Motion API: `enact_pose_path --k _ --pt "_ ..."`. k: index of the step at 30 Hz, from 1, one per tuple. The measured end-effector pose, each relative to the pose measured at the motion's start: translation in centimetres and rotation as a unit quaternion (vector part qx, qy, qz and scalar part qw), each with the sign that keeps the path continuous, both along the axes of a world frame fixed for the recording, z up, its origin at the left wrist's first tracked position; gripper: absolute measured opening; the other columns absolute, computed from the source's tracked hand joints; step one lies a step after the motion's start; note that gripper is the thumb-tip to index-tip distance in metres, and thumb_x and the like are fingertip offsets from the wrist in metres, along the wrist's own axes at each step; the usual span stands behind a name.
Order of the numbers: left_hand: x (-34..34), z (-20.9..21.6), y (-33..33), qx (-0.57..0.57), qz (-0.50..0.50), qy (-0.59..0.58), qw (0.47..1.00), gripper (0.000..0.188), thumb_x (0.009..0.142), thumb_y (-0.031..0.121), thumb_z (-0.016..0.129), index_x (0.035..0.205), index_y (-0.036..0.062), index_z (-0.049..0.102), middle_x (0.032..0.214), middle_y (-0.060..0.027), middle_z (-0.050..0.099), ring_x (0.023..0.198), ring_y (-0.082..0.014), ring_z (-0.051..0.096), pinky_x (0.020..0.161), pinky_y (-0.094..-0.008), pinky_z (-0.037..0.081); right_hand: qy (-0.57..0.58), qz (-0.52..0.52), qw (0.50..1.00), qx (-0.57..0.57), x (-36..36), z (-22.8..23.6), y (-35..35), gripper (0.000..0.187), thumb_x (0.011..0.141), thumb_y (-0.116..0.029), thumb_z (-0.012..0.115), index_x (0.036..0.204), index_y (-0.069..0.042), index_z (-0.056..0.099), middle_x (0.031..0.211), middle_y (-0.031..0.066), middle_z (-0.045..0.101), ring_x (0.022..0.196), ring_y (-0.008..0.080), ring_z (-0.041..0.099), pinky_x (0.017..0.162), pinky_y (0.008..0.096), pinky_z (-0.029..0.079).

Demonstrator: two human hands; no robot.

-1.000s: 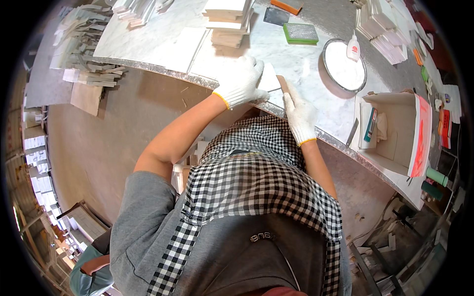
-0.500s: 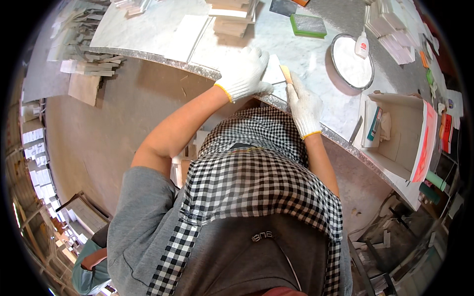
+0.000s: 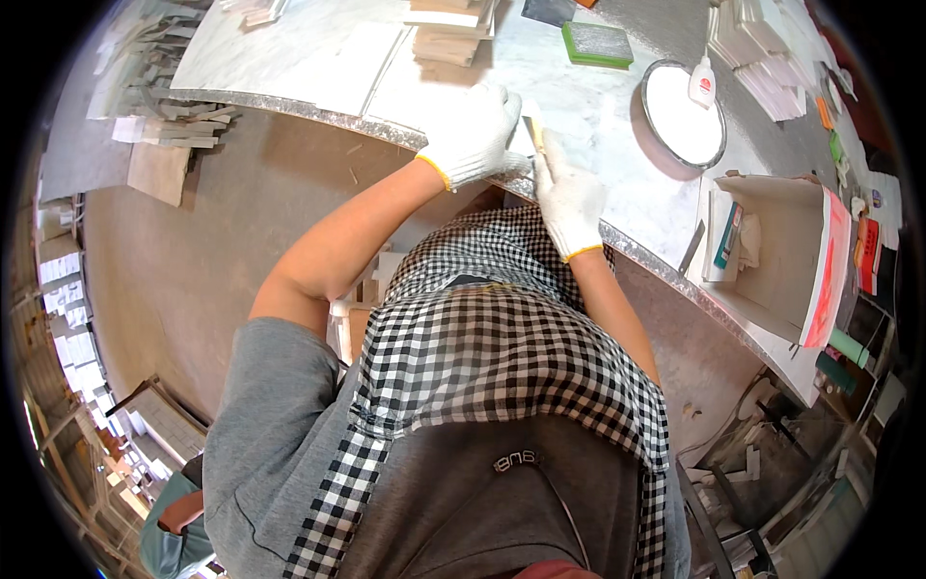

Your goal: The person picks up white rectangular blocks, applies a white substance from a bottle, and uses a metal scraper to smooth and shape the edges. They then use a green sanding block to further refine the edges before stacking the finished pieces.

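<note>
My left hand (image 3: 475,140), in a white knit glove with a yellow cuff, grips a flat white piece (image 3: 521,142) at the worktable's near edge. Its fingers are closed and cover much of the piece. Close on its right, my right hand (image 3: 571,201), gloved the same way, pinches a narrow pale-yellow strip (image 3: 537,132) whose exact kind I cannot make out. The strip stands upright against the right side of the white piece. Both hands are over the edge of the white marble-look table (image 3: 603,125).
To the right are a round bowl of white material (image 3: 675,114), a small white bottle (image 3: 702,85) on its rim, and an open cardboard box (image 3: 781,251). Farther back are a green-edged sponge block (image 3: 596,44) and stacked white slabs (image 3: 762,58). Stacked strips (image 3: 453,41) stand beyond my left hand.
My right hand has moved left, bringing the yellow strip from apart to against the white piece. My left hand stays nearly in place, and less of the piece shows.
</note>
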State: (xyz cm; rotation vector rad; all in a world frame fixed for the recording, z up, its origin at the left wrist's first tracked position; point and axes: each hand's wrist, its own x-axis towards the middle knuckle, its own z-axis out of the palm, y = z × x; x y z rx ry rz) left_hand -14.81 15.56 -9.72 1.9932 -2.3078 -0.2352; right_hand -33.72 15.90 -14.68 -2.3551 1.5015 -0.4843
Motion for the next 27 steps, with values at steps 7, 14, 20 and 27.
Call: enact_pose_path --k 7,14,20,27 --pt "-0.1 1.3 0.1 0.037 0.013 -0.015 0.999 0.077 0.066 0.054 0.083 0.120 0.0032 0.060 0.112 -0.0178 0.061 0.108 -0.0346 0.062 0.089 -0.0457 0.055 -0.027 -0.001 0.998 0.051 -1.5 0.2 -0.6 0.042 0.105 -0.040 0.046 0.144 -0.030 0.056 0.078 0.0176 0.071 0.072 0.0381 0.069 0.068 0.0510 0.053" --pt "-0.3 1.2 0.5 -0.001 0.008 0.013 1.000 0.067 0.067 0.046 0.085 0.111 0.0005 0.063 0.112 -0.0174 0.062 0.107 -0.0338 0.060 0.086 -0.0452 0.056 -0.024 -0.024 0.998 0.046 -1.1 0.8 0.3 0.038 0.103 -0.037 0.054 0.139 -0.028 0.063 0.091 0.0178 0.073 0.081 0.0356 0.072 0.072 0.0445 0.055" --pt "0.0 0.6 0.5 -0.002 0.004 0.013 1.000 0.071 0.067 0.049 0.086 0.112 0.0008 0.062 0.114 -0.0190 0.061 0.108 -0.0354 0.059 0.088 -0.0454 0.054 -0.042 0.030 0.997 0.059 -0.5 1.7 0.2 0.041 0.103 -0.038 0.050 0.143 -0.032 0.056 0.084 0.0173 0.072 0.078 0.0376 0.070 0.070 0.0478 0.054" --pt "0.2 0.5 2.8 -0.124 0.029 0.180 0.975 0.053 0.083 0.032 0.074 0.127 0.0078 0.058 0.098 -0.0176 0.067 0.094 -0.0365 0.065 0.082 -0.0471 0.051 -0.192 0.002 0.957 0.218 -1.8 2.8 0.4 0.055 0.103 -0.034 0.051 0.152 -0.010 0.048 0.102 0.0226 0.072 0.092 0.0328 0.071 0.084 0.0424 0.054"
